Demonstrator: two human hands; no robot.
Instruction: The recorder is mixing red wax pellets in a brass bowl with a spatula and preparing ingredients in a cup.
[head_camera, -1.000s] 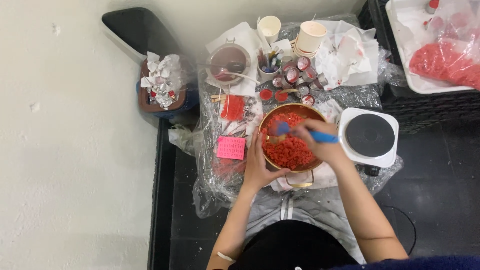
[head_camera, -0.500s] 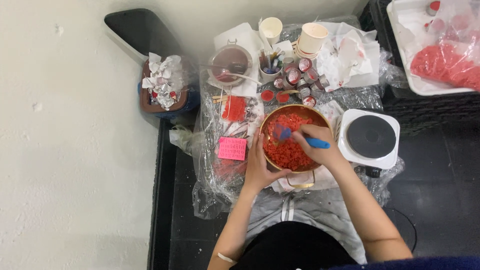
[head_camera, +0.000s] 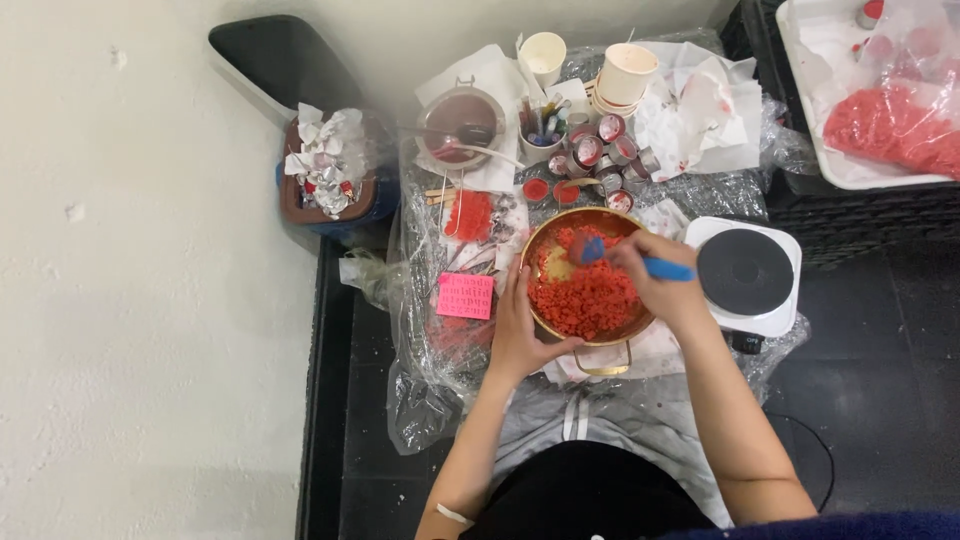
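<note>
Dark flooring and a pale wall frame a low worktop (head_camera: 420, 400) wrapped in crinkled clear plastic and crowded with small things. At its middle sits a brass-coloured pan (head_camera: 545, 245) heaped with red crumbly bits (head_camera: 590, 300); its loop handle points back toward the person.

The right hand (head_camera: 665, 290) is closed around a blue spatula (head_camera: 668, 268), fingers wrapped over the handle. That handle runs nearly level, left to right, with its blade end (head_camera: 590, 248) dipping into the red bits in the far half of the pan. So the tool's long axis lies across the pan, and the right hand hangs over the pan's right rim, just beside a white hotplate (head_camera: 745, 275) with a black disc.

The left hand (head_camera: 520, 335) lies against the pan's near-left rim, fingers curled loosely along the wall, steadying it; it grips nothing else. A pink ridged pad (head_camera: 466, 296) lies just left of that hand.

Beyond the pan stand small round tins (head_camera: 595, 155), paper cups (head_camera: 625, 72) and a lidded pot (head_camera: 462, 120). A tray (head_camera: 810, 130) at far right holds more red bits in plastic.
</note>
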